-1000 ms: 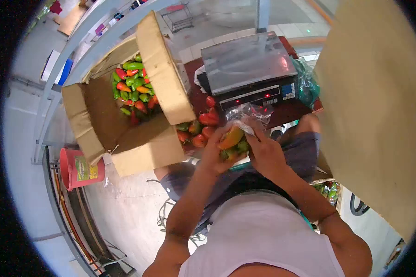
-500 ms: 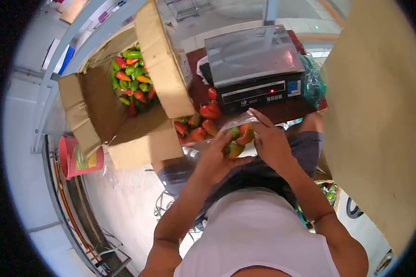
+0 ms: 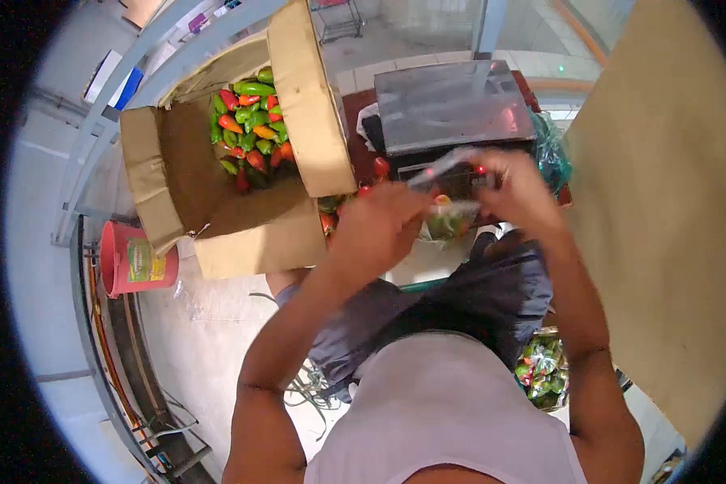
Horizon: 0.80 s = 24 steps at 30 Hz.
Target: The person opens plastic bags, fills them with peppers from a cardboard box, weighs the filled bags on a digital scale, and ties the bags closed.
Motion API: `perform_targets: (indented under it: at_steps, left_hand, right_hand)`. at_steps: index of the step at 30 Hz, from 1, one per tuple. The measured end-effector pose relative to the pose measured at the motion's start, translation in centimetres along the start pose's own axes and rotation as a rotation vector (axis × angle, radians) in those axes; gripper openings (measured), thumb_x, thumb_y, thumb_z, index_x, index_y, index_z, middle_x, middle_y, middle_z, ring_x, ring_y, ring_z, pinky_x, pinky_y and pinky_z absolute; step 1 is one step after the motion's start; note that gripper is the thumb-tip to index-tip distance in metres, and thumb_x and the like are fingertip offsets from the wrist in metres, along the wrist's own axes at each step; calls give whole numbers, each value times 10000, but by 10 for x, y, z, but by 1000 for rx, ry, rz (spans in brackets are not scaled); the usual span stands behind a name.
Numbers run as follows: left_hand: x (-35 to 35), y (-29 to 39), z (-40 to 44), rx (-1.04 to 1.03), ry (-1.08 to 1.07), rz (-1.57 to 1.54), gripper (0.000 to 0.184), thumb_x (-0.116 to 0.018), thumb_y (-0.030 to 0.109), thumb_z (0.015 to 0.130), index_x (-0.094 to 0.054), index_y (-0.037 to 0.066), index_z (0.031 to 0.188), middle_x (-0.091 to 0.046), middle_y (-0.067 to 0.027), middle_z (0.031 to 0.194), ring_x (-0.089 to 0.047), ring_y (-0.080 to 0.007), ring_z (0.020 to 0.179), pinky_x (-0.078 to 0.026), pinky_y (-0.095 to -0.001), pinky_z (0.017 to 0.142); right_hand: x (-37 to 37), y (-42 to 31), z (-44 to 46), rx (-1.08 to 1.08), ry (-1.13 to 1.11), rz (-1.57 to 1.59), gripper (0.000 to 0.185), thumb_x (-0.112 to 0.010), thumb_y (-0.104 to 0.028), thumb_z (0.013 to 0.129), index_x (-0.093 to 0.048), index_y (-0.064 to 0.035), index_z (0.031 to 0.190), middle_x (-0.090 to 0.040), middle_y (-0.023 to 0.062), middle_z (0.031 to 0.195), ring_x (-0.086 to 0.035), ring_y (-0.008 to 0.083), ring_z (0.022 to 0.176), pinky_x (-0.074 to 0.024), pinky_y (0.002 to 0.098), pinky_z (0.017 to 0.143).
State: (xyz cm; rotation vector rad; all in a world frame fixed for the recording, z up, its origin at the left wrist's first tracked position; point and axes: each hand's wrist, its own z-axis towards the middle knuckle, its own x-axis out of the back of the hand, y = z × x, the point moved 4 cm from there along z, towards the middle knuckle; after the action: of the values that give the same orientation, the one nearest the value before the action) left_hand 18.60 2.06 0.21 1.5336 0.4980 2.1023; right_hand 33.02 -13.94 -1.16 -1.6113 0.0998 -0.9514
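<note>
A clear plastic bag [image 3: 448,224] with a few red and green peppers in it hangs between my hands, in front of the weighing scale [image 3: 452,113]. My left hand [image 3: 383,222] is closed on the left side of the bag's upper part. On the other side, my right hand [image 3: 520,187] is curled round the bag's top and raised slightly higher; motion blurs its fingers. A strip of clear plastic stretches between the two hands. Loose red peppers [image 3: 328,219] lie on the table, partly hidden behind my left hand and the box flap.
An open cardboard box [image 3: 254,242] with green, red and orange peppers stands at the left. A pink bucket [image 3: 117,258] is below it. Green plastic [image 3: 550,153] lies right of the scale. Bagged peppers [image 3: 544,367] sit low at right, near a large cardboard sheet [image 3: 661,202].
Both hands have risen from around the peppers to the bag's upper part. The bag now hangs below them, with its plastic stretched between the hands. The whole view has shifted slightly.
</note>
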Motion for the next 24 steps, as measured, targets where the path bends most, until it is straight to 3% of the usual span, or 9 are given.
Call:
perform_targets:
  at_steps: [1,3,8,11,13,17,19,22,24]
  left_hand:
    - [1,-3,14,-58,-43,53,247,-620,84,830,-701,109,1062,-683,-142,901,-664,-358,902,-535,-473,730]
    - [7,-10,46,-169,-112,171,186,-620,84,832,-719,93,990,-692,-148,911,-666,-361,907,-530,-484,746]
    - [62,-12,119,-245,63,106,242,-605,16,830,-700,42,1052,-694,-183,982,-660,-383,919,-528,-447,825]
    - [95,-14,127,-257,188,101,201,-601,17,876,-703,34,1049,-708,-157,1003,-691,-312,890,-540,-400,804]
    - [121,-26,120,-223,258,43,195,-602,20,897,-702,35,1064,-716,-133,1008,-700,-260,895,-542,-364,803]
    - [164,-94,86,141,327,-58,211,-615,-21,900,-700,-4,1092,-731,-84,1030,-660,-120,913,-514,-270,791]
    - [183,-134,64,291,323,-8,232,-614,-46,885,-700,-8,1097,-728,-76,1031,-653,-114,916,-513,-274,802]
    - [198,-205,25,467,353,52,218,-631,-9,863,-725,14,1058,-745,-100,956,-677,-111,867,-527,-278,765]
    - [182,-270,1,504,286,45,199,-646,24,842,-742,24,1016,-752,-116,900,-696,-123,832,-539,-290,737]
  right_hand:
    - [15,3,14,-84,-77,134,427,-612,78,806,-662,-2,1222,-702,40,895,-611,70,608,-524,245,576]
    - [41,5,48,-35,-168,148,492,-614,87,774,-621,50,1264,-715,76,1002,-644,104,648,-528,243,602]
    - [81,-40,95,-33,-71,-181,571,-678,40,714,-616,47,1282,-686,115,1175,-636,92,738,-524,284,631]
    - [80,-37,104,188,155,-184,609,-778,-75,685,-620,59,1257,-734,196,1002,-707,184,717,-544,318,705]
    - [71,-12,106,183,302,-364,637,-796,-81,679,-613,33,1279,-713,221,1032,-712,226,781,-547,339,714]
    - [55,53,113,157,340,-376,652,-813,-105,690,-606,-8,1300,-685,226,1081,-682,254,729,-553,360,704]
    - [48,73,112,-2,286,-303,647,-816,-88,699,-603,-9,1304,-666,219,1170,-669,226,714,-556,343,692]
    - [46,81,97,171,431,-33,587,-766,14,779,-602,-49,1339,-505,140,1460,-616,103,739,-542,263,663]
    - [47,77,88,255,396,-83,545,-752,0,808,-613,-55,1333,-502,127,1466,-620,97,819,-543,257,693]
